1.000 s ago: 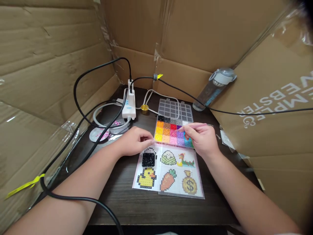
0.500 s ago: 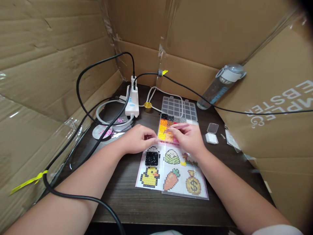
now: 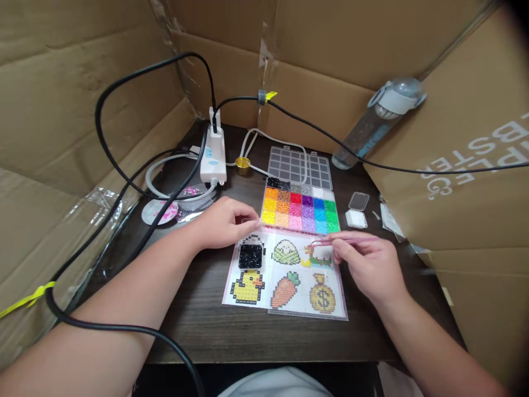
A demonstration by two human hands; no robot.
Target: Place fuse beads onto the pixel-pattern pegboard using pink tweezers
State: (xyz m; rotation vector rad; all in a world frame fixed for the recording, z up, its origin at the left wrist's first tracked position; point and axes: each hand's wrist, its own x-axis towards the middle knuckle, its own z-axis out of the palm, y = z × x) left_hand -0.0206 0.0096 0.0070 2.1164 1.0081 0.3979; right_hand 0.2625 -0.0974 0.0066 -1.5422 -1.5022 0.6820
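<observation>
Pink, thin tweezers (image 3: pixel 343 240) pinched between thumb and fingers of right hand (image 3: pixel 370 267); slender metal-looking prongs lying nearly level, tips pointing left over the dragon picture on the pattern sheet (image 3: pixel 285 275). Grip closed on the tweezers. Cannot tell whether a bead sits at the tips.

Pattern sheet: glossy white rectangle, six pixel pictures in two rows; clear pegboard overlay with fine dotted texture. Flat on dark wood-grain table (image 3: pixel 231 336).

Left hand (image 3: pixel 225 221) curled at the sheet's upper-left corner, fingertips closed on a small clear plastic piece (image 3: pixel 250 223); contents not legible. Just below the fingers, a square patch of black beads (image 3: pixel 250 256), bumpy and shiny, on the sheet's top-left picture.

Bead box (image 3: pixel 301 208) touching the sheet's far edge: clear plastic grid, compartments of black, grey, white, orange, red, purple, blue, green, yellow, pink. Hinged clear lid (image 3: pixel 300 169) open beyond it.

Right of the bead box: small white square container (image 3: pixel 356 219) with its clear lid (image 3: pixel 359 200) beside it.

Far left of the sheet: white power strip (image 3: pixel 214 160), black cables (image 3: pixel 124 182). Corrugated cardboard walls (image 3: pixel 74 105) all round; grey-capped water bottle (image 3: pixel 378 121) leaning behind the bead box.
</observation>
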